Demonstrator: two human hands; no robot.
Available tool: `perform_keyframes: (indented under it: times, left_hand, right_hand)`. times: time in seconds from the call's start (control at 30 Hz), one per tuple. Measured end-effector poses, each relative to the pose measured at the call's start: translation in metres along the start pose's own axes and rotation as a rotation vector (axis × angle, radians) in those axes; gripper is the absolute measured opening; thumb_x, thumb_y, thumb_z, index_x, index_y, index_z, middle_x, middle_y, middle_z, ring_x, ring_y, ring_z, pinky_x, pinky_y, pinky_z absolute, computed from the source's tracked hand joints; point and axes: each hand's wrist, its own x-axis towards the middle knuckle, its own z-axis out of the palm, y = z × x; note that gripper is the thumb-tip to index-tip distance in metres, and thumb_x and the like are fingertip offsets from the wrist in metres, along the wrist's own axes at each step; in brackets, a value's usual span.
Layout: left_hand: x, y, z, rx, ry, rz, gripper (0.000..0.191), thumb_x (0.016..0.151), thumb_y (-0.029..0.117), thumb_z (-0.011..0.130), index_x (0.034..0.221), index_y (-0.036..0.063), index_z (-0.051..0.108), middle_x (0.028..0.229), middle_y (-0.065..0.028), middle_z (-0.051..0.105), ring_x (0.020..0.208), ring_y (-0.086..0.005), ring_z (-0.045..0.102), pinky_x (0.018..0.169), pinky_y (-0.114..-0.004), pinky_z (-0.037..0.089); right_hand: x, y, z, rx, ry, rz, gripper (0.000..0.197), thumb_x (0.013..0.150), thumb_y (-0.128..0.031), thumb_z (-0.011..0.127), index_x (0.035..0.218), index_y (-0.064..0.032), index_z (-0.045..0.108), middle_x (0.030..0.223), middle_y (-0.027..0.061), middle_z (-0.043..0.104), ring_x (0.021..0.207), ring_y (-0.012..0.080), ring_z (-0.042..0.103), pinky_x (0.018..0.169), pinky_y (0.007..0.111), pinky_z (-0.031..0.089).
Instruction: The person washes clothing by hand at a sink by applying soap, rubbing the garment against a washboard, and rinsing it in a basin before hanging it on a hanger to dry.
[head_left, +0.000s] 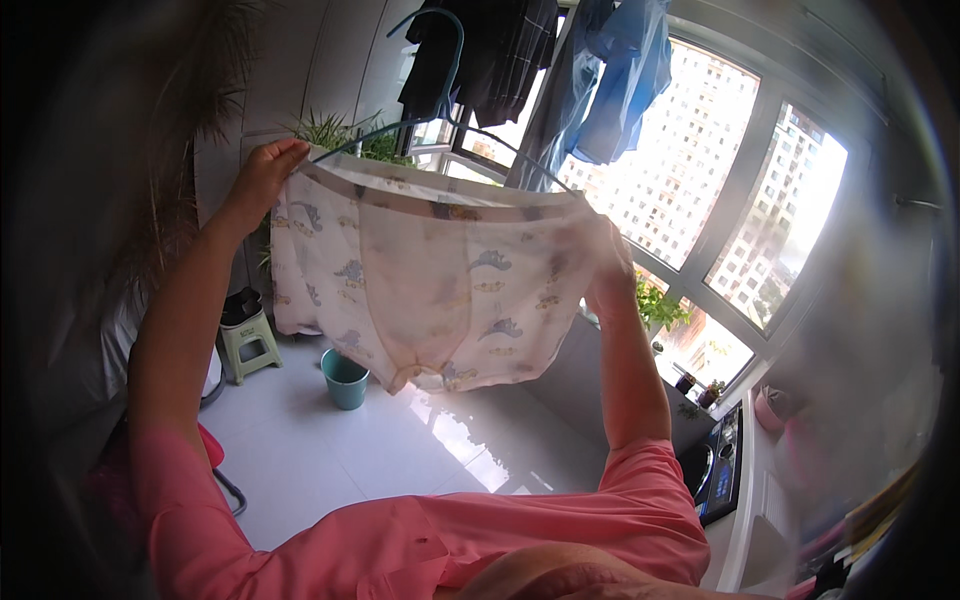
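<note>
A pair of light underpants (420, 277) with a print of dinosaurs and cars spreads wide in front of me. My left hand (274, 169) pinches the waistband at its left corner, by one end of a blue wire clothes hanger (448, 105). At the right corner my right hand (609, 262) grips the waistband near the hanger's other end; glare blurs its fingers. The hanger's arms run down to the two ends of the waistband, and its hook points up, in front of dark clothes.
Dark clothes (487, 60) and blue garments (622, 82) hang by the windows. Below are a green bucket (345, 381), a green plastic stool (250, 341), potted plants (660, 304) on the sill and a washing machine (718, 472) at the right.
</note>
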Motion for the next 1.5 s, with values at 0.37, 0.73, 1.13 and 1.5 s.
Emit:
perform_keyframes:
  times: [0.37,0.73,1.13,1.5]
  left_hand:
    - [0.031,-0.035,0.106,0.166,-0.285,0.135,0.049,0.09,0.052,0.051,0.078,0.0064,0.061,0.06,0.0057,0.05,0.055,-0.0026,0.042,0.053,-0.021,0.036]
    - [0.1,-0.077,0.224,-0.172,-0.193,0.181,0.022,0.091,0.028,0.059,0.083,0.0076,0.061,0.061,0.0094,0.041,0.056,-0.0004,0.032,0.051,-0.019,0.027]
    - [0.129,-0.205,0.356,-0.431,-0.374,0.393,0.023,0.096,0.023,0.05,0.077,0.0097,0.046,0.064,0.0076,0.032,0.06,-0.0017,0.027,0.054,-0.021,0.025]
    - [0.084,-0.245,0.505,-0.593,-0.643,0.273,0.024,0.096,0.024,0.049,0.078,0.0075,0.048,0.067,0.0056,0.036,0.064,-0.0043,0.031,0.056,-0.022,0.029]
  right_hand:
    - [-0.038,-0.024,-0.06,-0.038,0.294,0.022,0.031,0.1,-0.03,0.038,0.099,-0.0045,0.056,0.094,0.0088,0.064,0.077,0.0161,0.062,0.07,0.031,0.053]
    - [-0.072,-0.037,-0.109,-0.866,0.592,-0.059,0.042,0.096,-0.04,0.044,0.1,-0.0015,0.059,0.087,0.0016,0.057,0.079,0.0103,0.053,0.074,0.025,0.042]
    - [-0.111,-0.053,-0.104,-0.35,0.393,0.287,0.029,0.094,-0.02,0.049,0.099,0.005,0.063,0.098,0.0078,0.061,0.089,0.0136,0.057,0.076,0.029,0.045]
    - [-0.153,-0.056,-0.083,0.178,0.565,0.21,0.036,0.097,-0.02,0.043,0.127,0.0006,0.043,0.112,0.0128,0.057,0.103,0.0263,0.06,0.087,0.042,0.049]
